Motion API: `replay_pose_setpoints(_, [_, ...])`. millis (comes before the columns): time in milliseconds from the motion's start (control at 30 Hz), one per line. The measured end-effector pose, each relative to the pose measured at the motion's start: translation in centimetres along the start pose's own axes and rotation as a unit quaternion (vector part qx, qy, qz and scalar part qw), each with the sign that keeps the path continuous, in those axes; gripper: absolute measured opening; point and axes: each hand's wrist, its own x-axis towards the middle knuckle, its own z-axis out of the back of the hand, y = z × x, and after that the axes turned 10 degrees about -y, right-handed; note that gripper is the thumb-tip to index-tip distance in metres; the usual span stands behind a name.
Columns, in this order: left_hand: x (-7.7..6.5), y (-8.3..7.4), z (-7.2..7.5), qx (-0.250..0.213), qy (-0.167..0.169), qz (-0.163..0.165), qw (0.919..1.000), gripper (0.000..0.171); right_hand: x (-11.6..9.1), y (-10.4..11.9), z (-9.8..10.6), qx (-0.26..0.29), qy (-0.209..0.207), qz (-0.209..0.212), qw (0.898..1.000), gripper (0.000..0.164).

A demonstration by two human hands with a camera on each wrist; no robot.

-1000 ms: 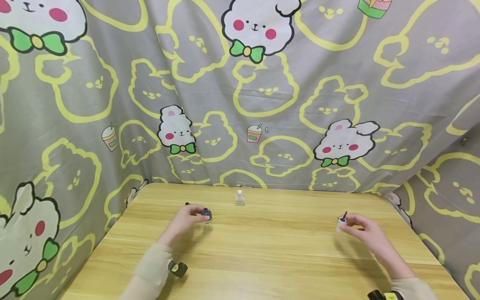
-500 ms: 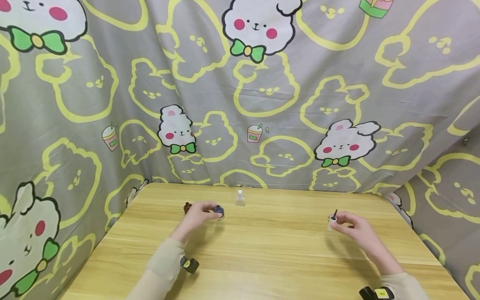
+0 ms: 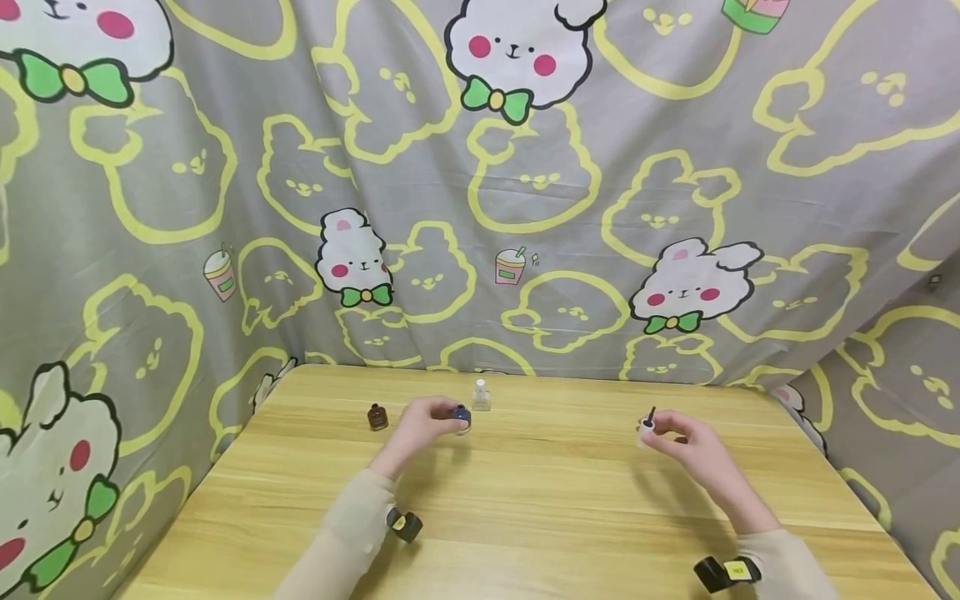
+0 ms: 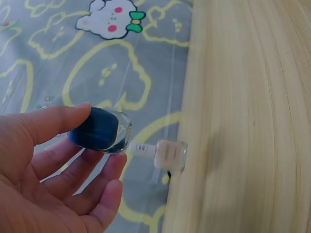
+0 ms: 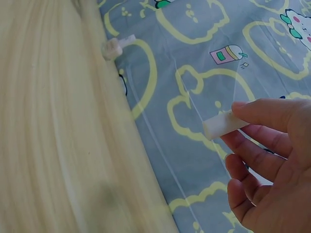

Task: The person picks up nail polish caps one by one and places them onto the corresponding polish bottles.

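In the head view my left hand (image 3: 422, 427) pinches a small dark blue nail polish bottle (image 3: 462, 420) between thumb and fingers, above the table. The left wrist view shows the bottle (image 4: 98, 128) tilted sideways in that camera, its neck hidden by the thumb and fingers. Farther right, my right hand (image 3: 692, 439) pinches a white nail polish cap (image 3: 646, 432), whose dark brush points up. Its blunt end shows in the right wrist view, where the cap (image 5: 222, 125) sits between thumb and fingers. The two hands are well apart.
A pale nail polish bottle with a white cap (image 3: 482, 397) stands near the table's back edge, just behind the blue one. A brown bottle (image 3: 378, 417) stands left of my left hand. The wooden table (image 3: 555, 500) meets a patterned grey curtain (image 3: 555, 250) at the back.
My left hand has carried the blue nail polish bottle to the right, uncovering the brown bottle. My right hand has moved left with the cap and brush, so the hands are closer together.
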Motion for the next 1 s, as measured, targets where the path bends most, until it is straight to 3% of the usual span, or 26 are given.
replay_pose_setpoints(667, [0.3,-1.7,-3.8,-0.026,0.02,-0.037,0.9988,0.033,0.9,2.2,-2.8,0.1,0.011,-0.003,0.995,0.036])
replay_pose_setpoints(1000, [0.2,-2.6,-5.0,-0.039,0.024,-0.034,0.9984,0.033,1.0,2.9,-4.4,0.178,0.041,-0.031,0.983,0.038])
